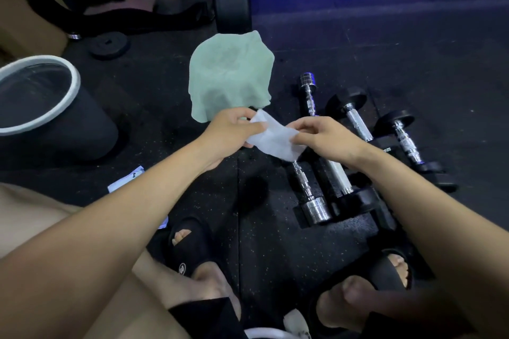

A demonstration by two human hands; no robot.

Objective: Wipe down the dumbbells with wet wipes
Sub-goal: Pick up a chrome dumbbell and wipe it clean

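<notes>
- Left hand (pixel 228 129) and right hand (pixel 327 136) hold one white wipe (pixel 271 140) between them, above the floor (pixel 192 107), just in front of the dumbbells.
- Left fingers (pixel 254 127) curled, pinching the wipe's upper left edge; thumb on top.
- Right fingers (pixel 298 129) curled, pinching the wipe's right edge. The wipe sags and hangs crumpled between the two grips.
- Dumbbells lie on the dark rubber floor to the right of centre, side by side, handles running roughly front to back.
- Chrome dumbbell (pixel 309 99): all metal, far head near the cloth, near head close to the right foot side; its middle is hidden behind the wipe.
- Black dumbbell (pixel 355 122): black heads, chrome handle, just right of the chrome one; partly under the right forearm.
- Second black dumbbell (pixel 406 140): farthest right, apart from the hands.
- Green cloth (pixel 230 74) draped over something upright, just behind the left hand; what it covers cannot be seen.
- Bin (pixel 74 82) with a white rim, at left, well apart from the dumbbells.
- Weight plate (pixel 108 46) flat on the floor behind the bin.
- Wipe pack (pixel 125 180) on the floor under the left forearm, partly hidden.
- Both feet in black slides (pixel 192 253), near the frame's lower edge.
</notes>
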